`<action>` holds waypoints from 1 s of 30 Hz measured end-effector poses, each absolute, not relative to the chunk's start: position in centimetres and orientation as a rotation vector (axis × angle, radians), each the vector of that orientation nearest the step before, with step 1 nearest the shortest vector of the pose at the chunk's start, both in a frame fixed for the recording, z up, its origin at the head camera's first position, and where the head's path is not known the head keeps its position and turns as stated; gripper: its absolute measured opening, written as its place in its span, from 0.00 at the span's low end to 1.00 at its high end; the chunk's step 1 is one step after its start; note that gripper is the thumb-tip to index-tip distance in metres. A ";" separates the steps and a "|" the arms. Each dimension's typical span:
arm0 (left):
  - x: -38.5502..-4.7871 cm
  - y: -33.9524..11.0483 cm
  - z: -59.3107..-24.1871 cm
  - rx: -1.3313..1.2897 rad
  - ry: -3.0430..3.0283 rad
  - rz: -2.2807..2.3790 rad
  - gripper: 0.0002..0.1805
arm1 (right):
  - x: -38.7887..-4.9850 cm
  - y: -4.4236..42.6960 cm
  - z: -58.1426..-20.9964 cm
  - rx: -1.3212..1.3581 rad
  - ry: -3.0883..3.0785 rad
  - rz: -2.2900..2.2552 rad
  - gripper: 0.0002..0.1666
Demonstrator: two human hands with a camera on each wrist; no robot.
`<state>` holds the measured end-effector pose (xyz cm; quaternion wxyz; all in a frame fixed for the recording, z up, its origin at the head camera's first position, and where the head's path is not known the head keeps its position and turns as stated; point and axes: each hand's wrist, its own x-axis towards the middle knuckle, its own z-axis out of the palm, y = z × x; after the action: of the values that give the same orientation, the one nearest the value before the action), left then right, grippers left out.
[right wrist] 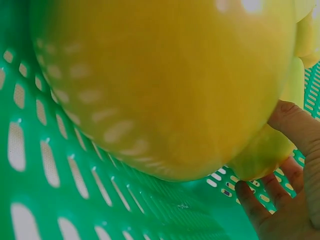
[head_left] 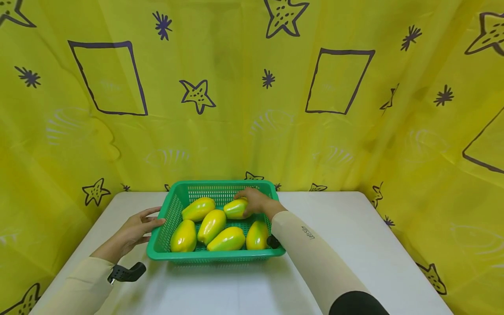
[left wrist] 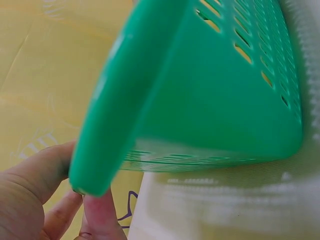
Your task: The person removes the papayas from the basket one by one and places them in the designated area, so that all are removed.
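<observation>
Papaya [head_left: 234, 209] toward far right of basket [head_left: 197, 256] is gripped by right hand [head_left: 256, 200], thumb and fingers curled round its right end. Basket sits on table [head_left: 342, 218], pinched at left rim by left hand [head_left: 135, 227]. Firm but gentle hold is advised, glossy skin likely being slippery; five other papayas [head_left: 211, 226] should not be knocked, basket should be steadied.

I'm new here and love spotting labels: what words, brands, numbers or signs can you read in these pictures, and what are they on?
"LetsSlim", as best it reads, small and slanted: on the right arm's beige sleeve.
Green basket: a tiny mark inside, too blurred to read.
Yellow curtain: drawn stars and outlines, no readable words.
</observation>
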<state>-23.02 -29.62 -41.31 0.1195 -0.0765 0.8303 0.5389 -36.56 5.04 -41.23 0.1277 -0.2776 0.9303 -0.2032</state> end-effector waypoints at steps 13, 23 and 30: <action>-22.9 -29.6 -41.3 -0.215 2.416 1.588 0.43 | -36.4 5.0 -41.2 -0.784 2.715 -0.581 0.36; -22.9 -29.5 -41.3 -0.224 2.407 1.613 0.43 | -36.1 5.0 -40.9 -0.768 2.722 -0.553 0.36; -22.9 -29.5 -41.3 -0.242 2.417 1.611 0.42 | -36.3 5.1 -41.1 -0.805 2.728 -0.531 0.35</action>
<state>-22.88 -29.47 -41.28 0.1130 -0.0823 0.8239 0.5492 -36.27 5.08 -41.11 0.1237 -0.2761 0.9356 -0.1821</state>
